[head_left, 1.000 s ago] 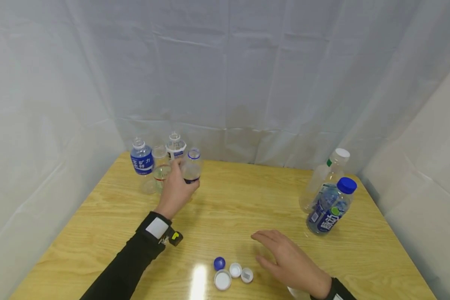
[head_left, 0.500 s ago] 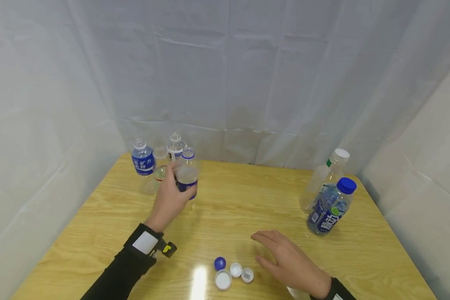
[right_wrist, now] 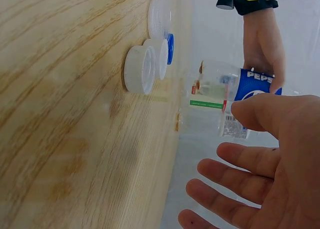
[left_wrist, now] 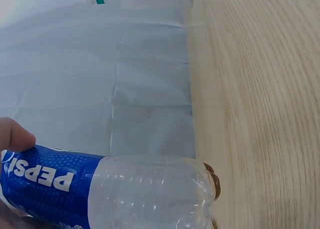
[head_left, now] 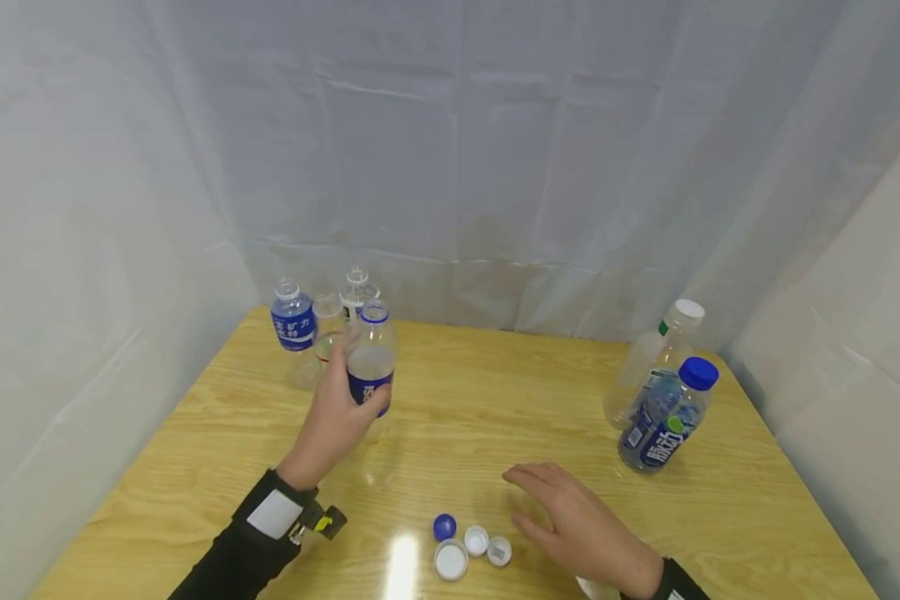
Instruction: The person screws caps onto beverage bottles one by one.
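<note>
My left hand (head_left: 335, 421) grips a clear, uncapped bottle with a blue Pepsi label (left_wrist: 52, 181) around its label; in the head view the bottle (head_left: 371, 358) is upright at left centre. My right hand (head_left: 579, 527) is held palm down near the front, its fingers apart and holding nothing. To its left lie a blue cap (head_left: 444, 527), a large white cap (head_left: 451, 560) and two smaller white caps (head_left: 476, 541) (head_left: 498, 551). The right wrist view shows the white caps (right_wrist: 139, 70) beyond the spread fingers of my right hand (right_wrist: 265, 164).
Behind the left hand stand uncapped bottles: one blue-labelled (head_left: 295, 323), one clear (head_left: 329, 321) and one white-labelled (head_left: 358, 293). At the right stand a white-capped bottle (head_left: 645, 367) and a blue-capped bottle (head_left: 663, 421). Pale sheeting (head_left: 495, 167) surrounds the wooden table (head_left: 495, 392).
My left hand has drawn the Pepsi bottle away from the back bottles, toward the front and slightly left. The right hand has stayed almost in place.
</note>
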`<action>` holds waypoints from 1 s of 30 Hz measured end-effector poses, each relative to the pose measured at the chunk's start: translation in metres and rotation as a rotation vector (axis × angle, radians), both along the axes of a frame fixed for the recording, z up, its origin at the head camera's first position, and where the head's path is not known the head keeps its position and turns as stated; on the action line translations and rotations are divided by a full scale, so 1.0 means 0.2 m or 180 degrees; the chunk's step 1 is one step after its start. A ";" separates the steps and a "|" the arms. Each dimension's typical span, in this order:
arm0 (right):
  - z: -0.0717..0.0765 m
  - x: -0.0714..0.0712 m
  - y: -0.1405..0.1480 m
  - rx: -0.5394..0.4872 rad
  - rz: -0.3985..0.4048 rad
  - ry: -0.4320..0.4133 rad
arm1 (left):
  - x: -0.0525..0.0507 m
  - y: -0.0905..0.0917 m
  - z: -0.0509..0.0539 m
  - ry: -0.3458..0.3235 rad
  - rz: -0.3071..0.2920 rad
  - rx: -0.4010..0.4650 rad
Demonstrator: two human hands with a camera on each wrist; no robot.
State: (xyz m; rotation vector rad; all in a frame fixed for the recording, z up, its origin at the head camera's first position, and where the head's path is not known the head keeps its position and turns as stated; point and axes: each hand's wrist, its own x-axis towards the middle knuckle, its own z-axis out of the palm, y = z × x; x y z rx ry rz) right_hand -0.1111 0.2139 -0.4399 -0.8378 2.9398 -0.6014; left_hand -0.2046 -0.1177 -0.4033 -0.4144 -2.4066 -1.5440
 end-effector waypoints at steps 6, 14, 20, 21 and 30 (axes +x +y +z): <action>0.00 0.00 0.01 0.0042 -0.0022 -0.0061 | 0.04 0.00 0.00 -0.0052 -0.0091 0.0092; -0.01 0.00 0.00 0.0040 -0.0052 -0.0130 | 0.08 0.01 -0.02 -0.0139 -0.0221 0.0107; -0.01 0.00 0.01 0.0019 -0.0024 -0.0057 | 0.10 0.00 -0.01 -0.0217 -0.0146 0.0057; -0.01 0.00 0.01 0.0014 -0.0025 -0.0055 | 0.10 0.00 -0.01 -0.0233 -0.0135 0.0050; -0.01 0.01 0.00 -0.0008 0.0005 -0.0012 | 0.15 -0.01 -0.01 -0.0385 -0.0195 0.0092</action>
